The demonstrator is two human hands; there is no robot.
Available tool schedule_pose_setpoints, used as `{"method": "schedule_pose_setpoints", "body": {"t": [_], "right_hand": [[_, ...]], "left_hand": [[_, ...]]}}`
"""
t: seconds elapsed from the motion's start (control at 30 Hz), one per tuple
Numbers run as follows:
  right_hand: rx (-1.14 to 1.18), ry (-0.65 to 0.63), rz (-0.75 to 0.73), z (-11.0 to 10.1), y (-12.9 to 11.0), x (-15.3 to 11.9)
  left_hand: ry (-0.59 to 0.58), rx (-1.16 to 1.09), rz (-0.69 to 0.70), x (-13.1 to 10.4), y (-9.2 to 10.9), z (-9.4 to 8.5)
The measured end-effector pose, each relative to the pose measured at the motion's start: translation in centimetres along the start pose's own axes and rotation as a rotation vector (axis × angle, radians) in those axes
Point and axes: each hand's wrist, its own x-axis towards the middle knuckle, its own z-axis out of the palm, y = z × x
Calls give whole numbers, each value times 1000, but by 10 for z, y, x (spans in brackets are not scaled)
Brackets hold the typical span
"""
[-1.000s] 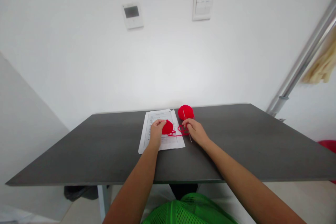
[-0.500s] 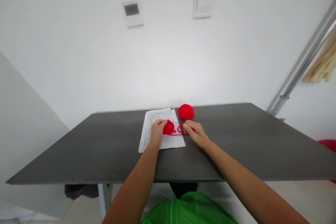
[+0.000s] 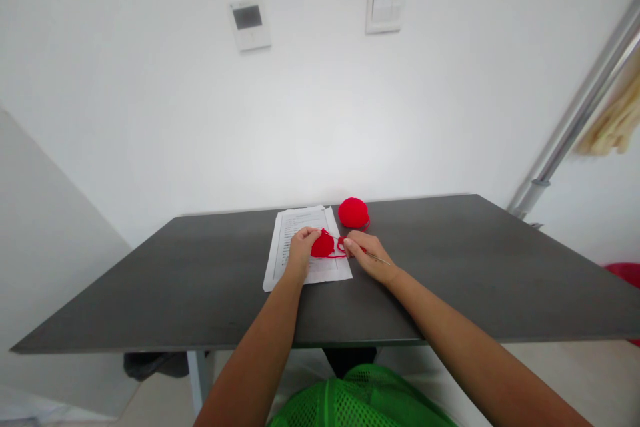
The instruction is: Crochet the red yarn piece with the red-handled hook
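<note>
Over a printed paper sheet (image 3: 285,267), my left hand (image 3: 302,244) pinches the left edge of a small red crocheted piece (image 3: 323,245). My right hand (image 3: 369,255) is closed on a thin metal hook (image 3: 379,258), whose back end sticks out to the lower right. The hook's front end reaches left toward the top of the red piece. Red yarn runs from the piece to my right hand, with a loop near its fingers. Behind my right hand, a ball of red yarn (image 3: 353,213) rests on the dark table (image 3: 210,280).
The table's back edge meets a white wall with a thermostat panel (image 3: 249,25) and a switch plate (image 3: 385,7). A grey pipe (image 3: 575,120) slants at the right, near a beige hanging item (image 3: 613,123). A red object (image 3: 625,272) stands beyond the table's right end.
My right hand has moved slightly left, bringing the hook closer to the red piece. My left hand keeps its pinch. The camera view has shifted a little.
</note>
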Motion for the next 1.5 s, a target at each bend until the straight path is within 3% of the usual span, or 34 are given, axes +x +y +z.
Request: {"method": "schedule_pose_setpoints", "body": {"t": [0.7, 1.5], "right_hand": [[13, 19, 20, 1, 2, -1], [7, 52, -60, 2, 5, -1]], "left_hand": [[-43, 9, 33, 1, -3, -2], [-88, 32, 122, 2, -3, -2]]}}
